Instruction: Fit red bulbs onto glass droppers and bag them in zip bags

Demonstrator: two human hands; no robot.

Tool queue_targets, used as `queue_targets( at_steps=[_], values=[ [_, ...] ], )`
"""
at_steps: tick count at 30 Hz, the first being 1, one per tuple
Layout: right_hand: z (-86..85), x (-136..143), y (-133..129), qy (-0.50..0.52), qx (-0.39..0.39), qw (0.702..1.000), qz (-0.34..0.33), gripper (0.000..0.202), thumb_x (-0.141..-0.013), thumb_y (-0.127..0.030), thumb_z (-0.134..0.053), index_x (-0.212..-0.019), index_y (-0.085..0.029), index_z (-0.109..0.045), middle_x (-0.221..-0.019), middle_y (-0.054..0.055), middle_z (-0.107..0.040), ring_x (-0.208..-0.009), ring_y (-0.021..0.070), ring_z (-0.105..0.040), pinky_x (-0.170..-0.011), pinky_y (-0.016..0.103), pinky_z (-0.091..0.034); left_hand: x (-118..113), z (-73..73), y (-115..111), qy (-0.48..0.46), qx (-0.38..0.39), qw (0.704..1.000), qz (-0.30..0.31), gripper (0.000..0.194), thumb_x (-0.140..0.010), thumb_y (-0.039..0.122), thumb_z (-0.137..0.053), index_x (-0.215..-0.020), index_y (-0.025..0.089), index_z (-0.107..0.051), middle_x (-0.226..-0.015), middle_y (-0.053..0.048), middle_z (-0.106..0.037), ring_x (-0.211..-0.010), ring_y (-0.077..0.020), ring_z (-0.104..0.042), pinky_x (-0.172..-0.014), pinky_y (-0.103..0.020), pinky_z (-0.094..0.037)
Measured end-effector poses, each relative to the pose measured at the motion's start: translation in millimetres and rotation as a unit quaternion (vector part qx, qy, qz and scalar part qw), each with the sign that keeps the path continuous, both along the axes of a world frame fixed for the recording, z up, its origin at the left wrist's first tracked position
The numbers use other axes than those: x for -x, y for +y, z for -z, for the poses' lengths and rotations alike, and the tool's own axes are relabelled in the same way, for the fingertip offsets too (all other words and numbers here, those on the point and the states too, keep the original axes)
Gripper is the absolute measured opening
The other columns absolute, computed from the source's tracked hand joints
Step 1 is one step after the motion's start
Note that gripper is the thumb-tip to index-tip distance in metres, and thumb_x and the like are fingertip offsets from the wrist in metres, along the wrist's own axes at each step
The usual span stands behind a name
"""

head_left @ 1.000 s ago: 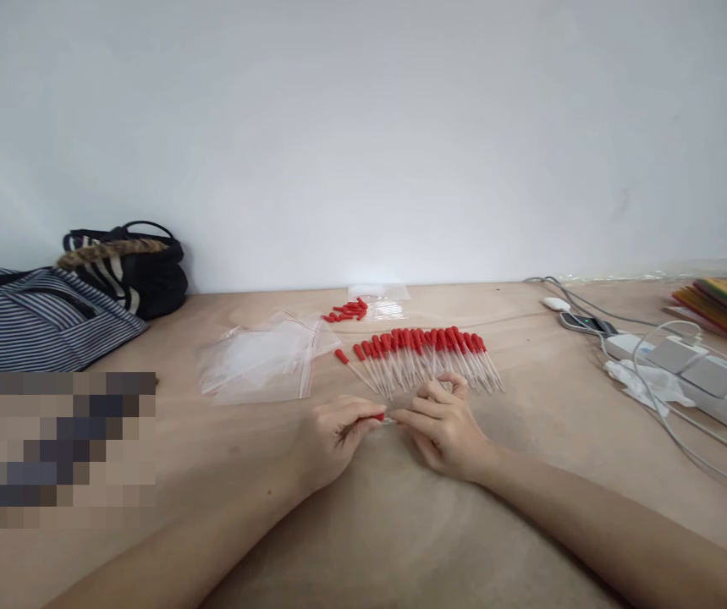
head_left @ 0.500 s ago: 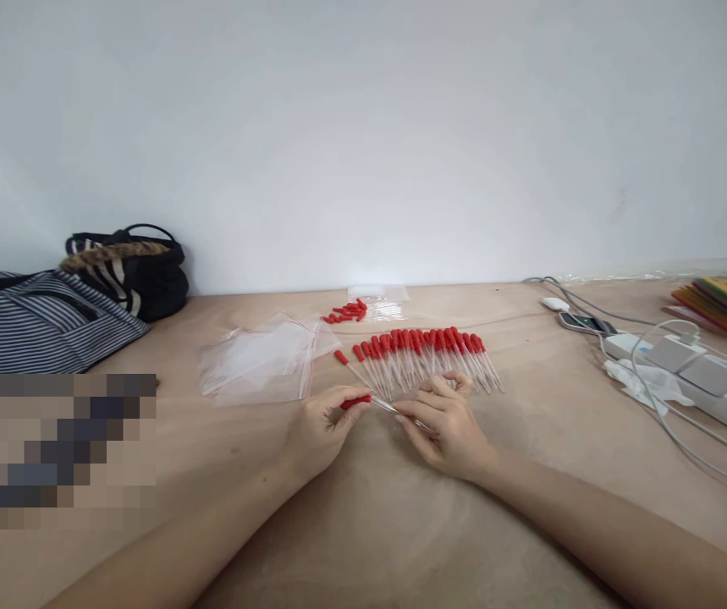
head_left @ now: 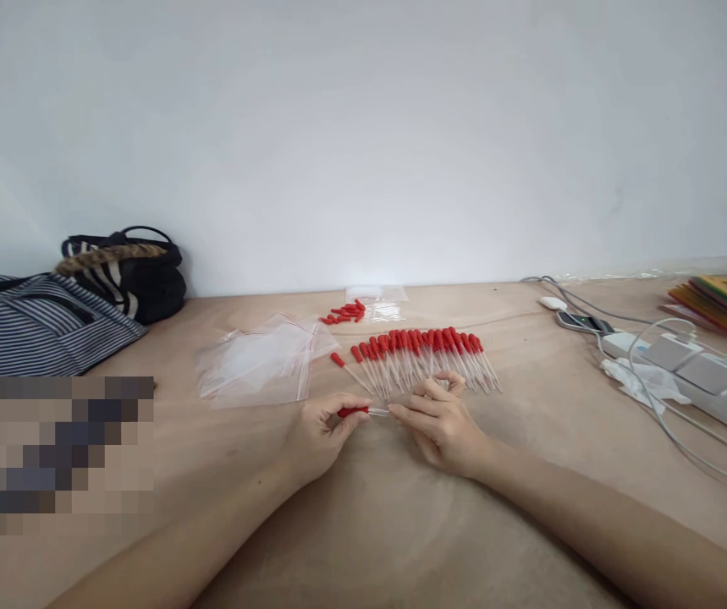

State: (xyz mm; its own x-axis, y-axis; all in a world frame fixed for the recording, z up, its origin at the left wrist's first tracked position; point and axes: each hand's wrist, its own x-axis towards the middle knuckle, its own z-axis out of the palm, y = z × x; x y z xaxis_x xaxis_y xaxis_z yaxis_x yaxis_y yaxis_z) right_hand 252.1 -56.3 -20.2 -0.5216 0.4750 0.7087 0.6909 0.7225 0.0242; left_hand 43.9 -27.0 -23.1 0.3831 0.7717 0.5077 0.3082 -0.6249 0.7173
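Note:
My left hand [head_left: 325, 431] pinches a red rubber bulb [head_left: 354, 412] with clear tubes [head_left: 378, 411] sticking out of it to the right. The fingertips of my right hand [head_left: 443, 425] close round the other end of the tubes, which they partly hide. Just beyond my hands lies a row of clear droppers [head_left: 401, 359] with red bulbs pointing to the wall. Loose red bulbs [head_left: 344, 313] are heaped behind it, beside several thin clear tubes [head_left: 383, 313] on a plastic bag. Clear zip bags [head_left: 261, 359] overlap to the left of the row.
A striped bag [head_left: 52, 321] and a black bag [head_left: 153, 275] stand at the left by the wall. On the right are a power strip [head_left: 706, 372] with cables, a small black device [head_left: 582, 322], crumpled white plastic [head_left: 642, 382] and colourful flat items [head_left: 724, 304].
The held bulb and tubes have come closer to level, and both hands have shifted slightly. The view has moved a little.

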Motion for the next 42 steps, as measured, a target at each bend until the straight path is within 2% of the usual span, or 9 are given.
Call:
queue_targets(
  at_steps=[7, 13, 20, 23, 28, 31, 33, 38, 42],
  values=[
    [-6.6, -4, 2, -0.022, -0.069, 0.997, -0.016, 0.029, -0.079, -0.008, -0.039, -0.095, -0.018, -0.060, -0.064, -0.002, -0.060, -0.070, 0.0127, -0.046, -0.082, 0.038, -0.019, -2, -0.4, 0, -0.045, 0.081, 0.995, 0.041, 0.016, -0.075, 0.027, -0.060, -0.084, 0.017, -0.068, -0.078, -0.004, -0.072, -0.068, -0.0165, -0.066, -0.063, -0.026, -0.055],
    [-3.5, -6, 4, -0.061, -0.109, 0.992, -0.014, 0.028, -0.083, -0.007, -0.037, -0.093, -0.020, -0.059, -0.062, -0.003, -0.059, -0.071, 0.0119, -0.047, -0.087, 0.037, -0.015, 0, 2.4, 0, 0.003, 0.034, 0.999, 0.024, 0.014, -0.075, 0.024, -0.060, -0.085, 0.019, -0.068, -0.076, -0.003, -0.071, -0.067, -0.0148, -0.065, -0.062, -0.025, -0.054],
    [-0.4, 5, 4, 0.000, -0.072, 0.997, -0.016, 0.025, -0.077, -0.006, -0.041, -0.089, -0.016, -0.060, -0.061, -0.002, -0.058, -0.068, 0.0125, -0.044, -0.082, 0.037, -0.019, -3, 0.1, -2, 0.016, -0.034, 0.999, 0.011, 0.011, -0.075, 0.020, -0.060, -0.082, 0.016, -0.067, -0.075, -0.003, -0.071, -0.065, -0.0142, -0.065, -0.062, -0.024, -0.054],
    [0.9, 9, 4, 0.023, -0.018, 0.999, -0.020, 0.024, -0.075, -0.008, -0.042, -0.086, -0.017, -0.062, -0.064, 0.000, -0.059, -0.069, 0.0133, -0.043, -0.078, 0.037, -0.020, -4, -0.7, -3, 0.034, -0.071, 0.997, 0.010, 0.010, -0.076, 0.020, -0.059, -0.081, 0.017, -0.067, -0.076, -0.003, -0.071, -0.066, -0.0139, -0.065, -0.063, -0.023, -0.054],
    [2.4, 7, 5, 0.062, 0.080, 0.995, -0.005, 0.017, -0.080, -0.020, -0.047, -0.086, -0.022, -0.064, -0.068, -0.001, -0.062, -0.071, 0.0139, -0.043, -0.078, 0.037, -0.020, 3, -4.8, -1, 0.095, -0.114, 0.989, -0.015, 0.028, -0.077, 0.025, -0.061, -0.104, 0.019, -0.059, -0.079, -0.001, -0.070, -0.070, -0.0145, -0.065, -0.069, -0.027, -0.053],
    [1.4, 4, 5, 0.071, 0.106, 0.992, 0.005, 0.016, -0.081, -0.022, -0.048, -0.084, -0.023, -0.064, -0.071, -0.001, -0.063, -0.073, 0.0142, -0.044, -0.080, 0.038, -0.019, 4, -7.4, 2, 0.105, -0.175, 0.979, 0.019, 0.017, -0.078, 0.023, -0.060, -0.094, 0.019, -0.062, -0.081, -0.002, -0.069, -0.077, -0.0155, -0.064, -0.081, -0.033, -0.049],
    [0.5, 3, 4, 0.083, 0.107, 0.991, 0.006, 0.016, -0.081, -0.021, -0.047, -0.082, -0.022, -0.063, -0.071, -0.001, -0.062, -0.073, 0.0142, -0.045, -0.081, 0.038, -0.018, 3, -7.7, 3, 0.100, -0.196, 0.975, 0.037, 0.009, -0.079, 0.019, -0.057, -0.086, 0.020, -0.063, -0.078, -0.001, -0.070, -0.075, -0.0142, -0.063, -0.085, -0.034, -0.047],
    [1.3, 9, 4, 0.124, 0.099, 0.987, -0.002, 0.017, -0.082, -0.020, -0.045, -0.079, -0.019, -0.062, -0.067, -0.001, -0.060, -0.071, 0.0137, -0.045, -0.077, 0.036, -0.020, -2, -4.8, 1, 0.069, -0.160, 0.985, 0.012, 0.011, -0.079, 0.017, -0.056, -0.086, 0.018, -0.064, -0.077, -0.002, -0.070, -0.072, -0.0141, -0.064, -0.079, -0.031, -0.050],
    [5.1, 12, 5, 0.130, 0.093, 0.987, -0.009, 0.017, -0.081, -0.019, -0.046, -0.079, -0.019, -0.062, -0.066, -0.001, -0.060, -0.071, 0.0135, -0.044, -0.075, 0.035, -0.020, -3, -2.7, -1, 0.061, -0.142, 0.988, 0.001, 0.010, -0.078, 0.019, -0.056, -0.083, 0.017, -0.065, -0.073, -0.001, -0.070, -0.065, -0.0133, -0.064, -0.081, -0.033, -0.050]
  ],
)
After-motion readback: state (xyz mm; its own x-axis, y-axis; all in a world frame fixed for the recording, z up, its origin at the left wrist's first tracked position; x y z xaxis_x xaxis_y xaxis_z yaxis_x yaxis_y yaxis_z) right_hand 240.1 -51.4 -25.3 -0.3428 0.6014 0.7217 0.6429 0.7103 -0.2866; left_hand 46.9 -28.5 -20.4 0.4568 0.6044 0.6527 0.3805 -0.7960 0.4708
